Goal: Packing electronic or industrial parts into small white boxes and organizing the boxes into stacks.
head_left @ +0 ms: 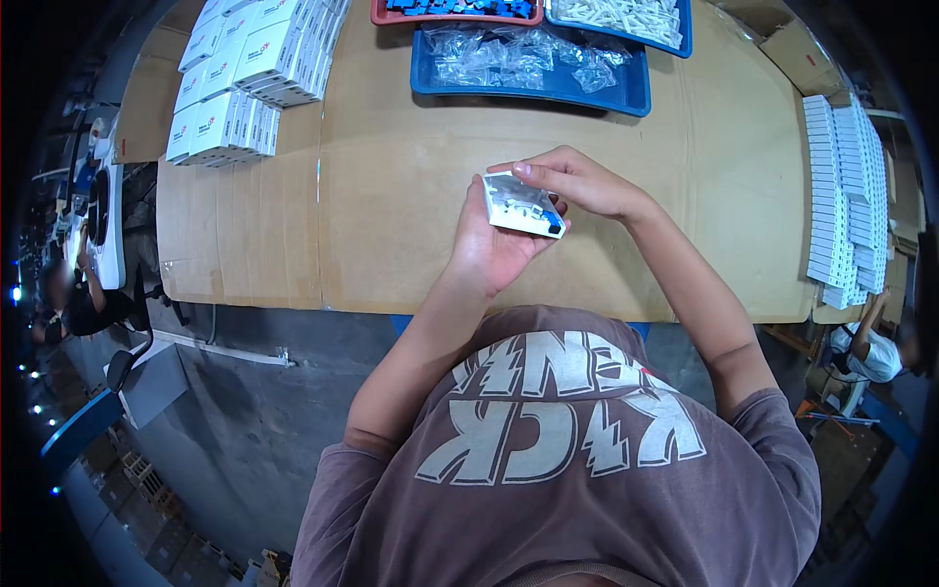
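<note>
A small white box [495, 217], its top side open, rests tilted on the palm of my left hand [476, 243], whose fingers curl round its sides. Inside the box lie a clear plastic bag [504, 188], a few small white pieces and a blue piece [555, 220] at the near right corner. My right hand [592, 186] reaches over from the right. Its thumb and forefinger close on the far edge of the box, the thumb over the bag. The other right fingers are partly hidden.
Brown cardboard [411, 196] covers the table. Stacked white boxes [235, 83] stand at the far left, more [843, 196] at the right. At the back are a blue tray [626, 98] of clear bags, a red tray [455, 20] and another blue tray [685, 39]. Two people sit farther off.
</note>
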{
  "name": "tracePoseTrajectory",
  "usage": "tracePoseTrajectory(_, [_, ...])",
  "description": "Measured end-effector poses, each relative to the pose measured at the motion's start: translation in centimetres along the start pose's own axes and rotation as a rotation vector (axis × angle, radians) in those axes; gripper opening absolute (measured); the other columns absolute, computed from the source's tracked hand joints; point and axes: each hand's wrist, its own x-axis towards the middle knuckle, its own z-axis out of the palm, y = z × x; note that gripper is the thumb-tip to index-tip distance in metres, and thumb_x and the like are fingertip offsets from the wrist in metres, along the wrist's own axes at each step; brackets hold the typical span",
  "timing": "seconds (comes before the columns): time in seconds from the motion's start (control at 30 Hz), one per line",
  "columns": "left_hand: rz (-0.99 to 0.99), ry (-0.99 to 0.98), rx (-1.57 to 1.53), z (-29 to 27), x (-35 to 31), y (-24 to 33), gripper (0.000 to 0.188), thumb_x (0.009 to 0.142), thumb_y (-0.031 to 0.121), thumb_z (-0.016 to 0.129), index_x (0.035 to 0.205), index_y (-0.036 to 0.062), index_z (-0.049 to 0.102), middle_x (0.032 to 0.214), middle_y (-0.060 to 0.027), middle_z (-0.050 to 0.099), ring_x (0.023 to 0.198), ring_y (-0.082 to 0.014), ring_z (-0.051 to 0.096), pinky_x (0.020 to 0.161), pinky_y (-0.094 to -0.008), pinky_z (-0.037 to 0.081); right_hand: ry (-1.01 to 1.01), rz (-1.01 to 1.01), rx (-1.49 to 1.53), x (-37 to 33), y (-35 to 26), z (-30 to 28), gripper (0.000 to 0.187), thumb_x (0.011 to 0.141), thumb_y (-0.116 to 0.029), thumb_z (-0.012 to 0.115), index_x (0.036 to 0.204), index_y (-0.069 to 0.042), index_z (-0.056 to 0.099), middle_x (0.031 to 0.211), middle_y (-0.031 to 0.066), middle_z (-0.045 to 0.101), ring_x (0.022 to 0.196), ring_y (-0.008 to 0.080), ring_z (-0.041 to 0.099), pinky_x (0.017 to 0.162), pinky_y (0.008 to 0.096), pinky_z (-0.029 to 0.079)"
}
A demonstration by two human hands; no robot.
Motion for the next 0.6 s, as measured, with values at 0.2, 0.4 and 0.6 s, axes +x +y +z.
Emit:
tracePoseTrajectory(0.2, [-0.032, -0.036, -0.046, -1.0, 0.4, 0.0, 0.059, 0.110, 0.056, 0.035, 0.141, 0.0098, 0.054, 0.133, -0.0175, 0.063, 0.117, -0.0384, 0.065, 0.102, -0.0556, 0.054, 0.062, -0.030, 0.020, 0.2, 0.4, 0.6, 0.062, 0.105, -0.060, 0.057, 0.107, -0.003, 0.081, 0.070, -0.0007, 0.065, 0.061, 0.0070, 0.056, 0.054, 0.0254, 0.047])
tracePoseTrajectory(0.4, [-0.075, -0.024, -0.073, -1.4, 0.8, -0.1, 0.059, 0.109, 0.057, 0.037, 0.140, 0.0102, 0.055, 0.131, -0.0167, 0.064, 0.118, -0.0379, 0.064, 0.101, -0.0557, 0.053, 0.089, -0.009, -0.009, 0.3, 0.7, 0.6, 0.063, 0.105, -0.059, 0.057, 0.092, -0.003, 0.079, 0.067, -0.0002, 0.063, 0.060, 0.0074, 0.055, 0.054, 0.0269, 0.047])
tracePoseTrajectory(0.6, [-0.118, -0.029, -0.102, -2.0, 1.4, -0.2, 0.058, 0.109, 0.056, 0.037, 0.140, 0.0108, 0.055, 0.132, -0.0165, 0.064, 0.119, -0.0381, 0.062, 0.101, -0.0556, 0.052, 0.038, 0.021, -0.063, 0.6, 1.5, -0.1, 0.056, 0.108, -0.056, 0.053, 0.134, -0.011, 0.074, 0.071, -0.0011, 0.065, 0.062, 0.0070, 0.056, 0.057, 0.0259, 0.050])
